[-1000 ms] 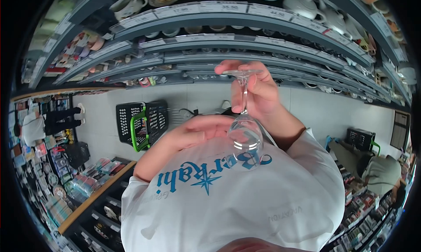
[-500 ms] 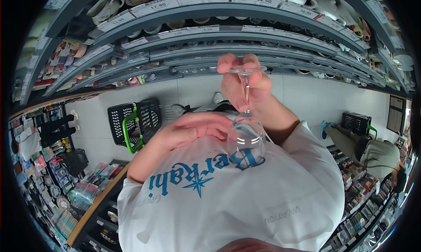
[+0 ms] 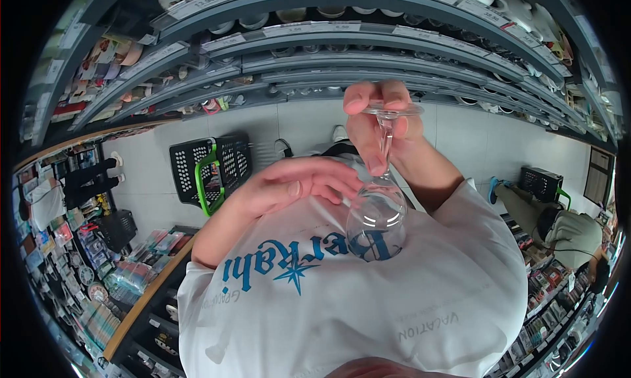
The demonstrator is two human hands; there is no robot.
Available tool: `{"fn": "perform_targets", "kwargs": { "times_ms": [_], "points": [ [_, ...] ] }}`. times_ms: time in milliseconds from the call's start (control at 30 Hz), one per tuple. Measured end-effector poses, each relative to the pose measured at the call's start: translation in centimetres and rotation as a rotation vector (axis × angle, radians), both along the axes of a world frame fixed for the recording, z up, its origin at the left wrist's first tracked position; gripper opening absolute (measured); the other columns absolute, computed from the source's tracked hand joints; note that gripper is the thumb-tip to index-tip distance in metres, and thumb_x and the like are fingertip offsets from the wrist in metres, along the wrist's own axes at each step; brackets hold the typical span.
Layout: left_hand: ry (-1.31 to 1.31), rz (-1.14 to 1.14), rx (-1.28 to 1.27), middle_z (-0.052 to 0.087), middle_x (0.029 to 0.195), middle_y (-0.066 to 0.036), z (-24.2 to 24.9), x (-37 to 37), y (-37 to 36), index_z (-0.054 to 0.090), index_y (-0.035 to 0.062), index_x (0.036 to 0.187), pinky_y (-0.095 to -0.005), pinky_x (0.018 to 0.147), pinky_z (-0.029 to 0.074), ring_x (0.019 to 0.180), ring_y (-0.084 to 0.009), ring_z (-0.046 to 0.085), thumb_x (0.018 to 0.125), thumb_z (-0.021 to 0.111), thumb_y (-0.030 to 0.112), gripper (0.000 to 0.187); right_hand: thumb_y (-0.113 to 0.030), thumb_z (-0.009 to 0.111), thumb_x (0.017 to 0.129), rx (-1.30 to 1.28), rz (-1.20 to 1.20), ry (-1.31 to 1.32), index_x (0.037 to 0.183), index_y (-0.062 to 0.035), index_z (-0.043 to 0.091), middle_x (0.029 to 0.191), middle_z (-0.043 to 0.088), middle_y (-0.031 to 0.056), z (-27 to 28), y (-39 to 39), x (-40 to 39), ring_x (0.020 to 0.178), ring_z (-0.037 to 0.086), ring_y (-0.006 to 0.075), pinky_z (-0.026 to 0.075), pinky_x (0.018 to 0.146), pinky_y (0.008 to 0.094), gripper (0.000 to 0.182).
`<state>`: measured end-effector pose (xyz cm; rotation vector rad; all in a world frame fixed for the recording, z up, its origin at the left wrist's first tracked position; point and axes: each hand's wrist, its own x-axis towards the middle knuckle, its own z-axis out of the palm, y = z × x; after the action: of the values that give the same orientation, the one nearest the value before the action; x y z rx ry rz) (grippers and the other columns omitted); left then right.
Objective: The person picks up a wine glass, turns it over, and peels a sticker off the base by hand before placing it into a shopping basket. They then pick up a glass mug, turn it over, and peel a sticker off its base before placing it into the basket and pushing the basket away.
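Price labels (image 3: pixel 312 28) along front edges of grey shelves (image 3: pixel 296 67); black basket (image 3: pixel 233 161) with green handle on tiled floor (image 3: pixel 141 161); packets (image 3: pixel 131 273) by wooden edge of display (image 3: pixel 148 297).

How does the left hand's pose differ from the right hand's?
The right hand grips the wine glass by its stem and foot; the left hand grips nothing visible. The right hand's fingers are bent, while the left hand's are loosely extended towards the bowl, contact unclear. Both hands are bare.
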<state>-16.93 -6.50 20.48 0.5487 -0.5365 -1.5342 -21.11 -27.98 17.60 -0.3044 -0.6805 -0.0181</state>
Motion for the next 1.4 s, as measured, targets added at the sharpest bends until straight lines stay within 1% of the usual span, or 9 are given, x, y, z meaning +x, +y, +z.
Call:
{"fn": "perform_targets", "kwargs": {
  "times_ms": [100, 167, 400, 500, 733, 900, 1000, 1167, 1400],
  "points": [
    [-0.026, 0.037, 0.032, 0.049, 0.137, -0.022, 0.6, 0.3, 1.8, 0.04, -0.0085, 0.138, -0.0374, 0.101, 0.04, 0.125, -0.0302, 0.051, 0.094, 0.055, 0.042, 0.069, -0.011, 0.056, 0.095, 0.014, 0.0, 0.03, 0.124, -0.0081, 0.062, 0.133, 0.045, 0.0351, 0.6, 1.4, 1.4, 0.068, 0.071, 0.0316, 0.059, 0.058, 0.0314, 0.03],
    [0.034, 0.08, 0.142, 0.049, 0.135, -0.027, 1.0, 0.4, 3.0, 0.035, -0.0079, 0.141, -0.046, 0.103, 0.04, 0.119, -0.0405, 0.055, 0.087, 0.063, 0.046, 0.082, -0.013, 0.056, 0.094, -0.029, -0.053, 0.099, 0.124, -0.0084, 0.062, 0.133, 0.045, 0.0354, 0.1, 2.3, 2.7, 0.07, 0.071, 0.0307, 0.059, 0.059, 0.0303, 0.031],
    [-0.039, 0.124, 0.119, 0.049, 0.137, -0.022, 1.1, 2.3, 7.3, 0.021, -0.0033, 0.148, -0.0434, 0.096, 0.047, 0.119, -0.0377, 0.056, 0.089, 0.063, 0.045, 0.087, -0.012, 0.056, 0.094, -0.042, -0.225, 0.48, 0.123, -0.0062, 0.062, 0.124, 0.058, 0.0256, -0.8, 6.9, 5.2, 0.077, 0.069, 0.0232, 0.057, 0.073, 0.0312, 0.03],
    [-0.223, 0.373, 0.136, 0.059, 0.124, -0.017, 1.2, 2.5, 9.1, 0.012, 0.01, 0.153, -0.0343, 0.093, 0.047, 0.11, -0.0225, 0.06, 0.093, 0.058, 0.009, 0.076, -0.009, 0.055, 0.094, -0.16, -0.303, 0.585, 0.125, -0.006, 0.06, 0.124, 0.058, 0.023, -0.8, 9.0, 5.6, 0.081, 0.068, 0.0234, 0.055, 0.072, 0.0302, 0.031],
    [-0.48, 0.76, 0.335, 0.06, 0.11, -0.008, 1.2, 3.5, 15.2, 0.035, 0.0041, 0.146, -0.0286, 0.088, 0.048, 0.099, -0.0129, 0.06, 0.096, 0.048, 0.002, 0.051, -0.007, 0.056, 0.093, -0.345, -0.323, 0.528, 0.139, -0.007, 0.045, 0.123, 0.051, 0.0136, 1.0, 13.5, 5.8, 0.087, 0.063, 0.0219, 0.052, 0.07, 0.0316, 0.046],
    [-0.369, 0.951, 0.202, 0.057, 0.065, -0.009, 1.4, 5.7, 20.0, 0.051, -0.0103, 0.126, -0.0346, 0.055, 0.053, 0.048, -0.0172, 0.053, 0.099, 0.034, 0.014, 0.04, -0.019, 0.074, 0.081, -0.746, -0.335, 0.342, 0.129, -0.0015, 0.047, 0.107, 0.053, 0.011, 0.7, 17.6, 5.3, 0.077, 0.059, 0.0165, 0.047, 0.06, 0.0256, 0.058],
    [-0.324, 0.969, 0.196, 0.049, 0.051, -0.011, 0.2, 7.5, 23.4, 0.052, -0.0164, 0.116, -0.0343, 0.046, 0.05, 0.041, -0.019, 0.048, 0.097, 0.038, 0.023, 0.046, -0.02, 0.079, 0.076, -0.863, -0.332, 0.216, 0.119, 0.0004, 0.051, 0.104, 0.055, 0.0104, 0.8, 19.9, 5.1, 0.075, 0.059, 0.0154, 0.045, 0.058, 0.024, 0.056],
    [-0.164, 1.033, 0.222, 0.057, 0.073, -0.009, -2.0, 8.7, 26.2, 0.056, -0.0069, 0.108, -0.0365, 0.054, 0.052, 0.065, -0.0183, 0.058, 0.101, 0.029, 0.042, 0.056, -0.006, 0.083, 0.067, -1.1, -0.341, 0.056, 0.11, -0.0035, 0.061, 0.078, 0.066, 0.0035, 1.6, 23.2, 5.8, 0.072, 0.062, 0.011, 0.044, 0.054, 0.0213, 0.048],
    [0.142, 1.226, 0.173, 0.061, 0.09, -0.012, 1.6, 9.7, 25.8, 0.054, 0.0052, 0.112, -0.0395, 0.064, 0.054, 0.08, -0.0276, 0.064, 0.1, 0.022, 0.058, 0.063, -0.016, 0.087, 0.066, -1.297, -0.411, 0.076, 0.112, -0.004, 0.061, 0.092, 0.067, 0.0057, 1.7, 28.6, 5.5, 0.067, 0.062, 0.011, 0.047, 0.055, 0.0232, 0.054]
  ]
}}
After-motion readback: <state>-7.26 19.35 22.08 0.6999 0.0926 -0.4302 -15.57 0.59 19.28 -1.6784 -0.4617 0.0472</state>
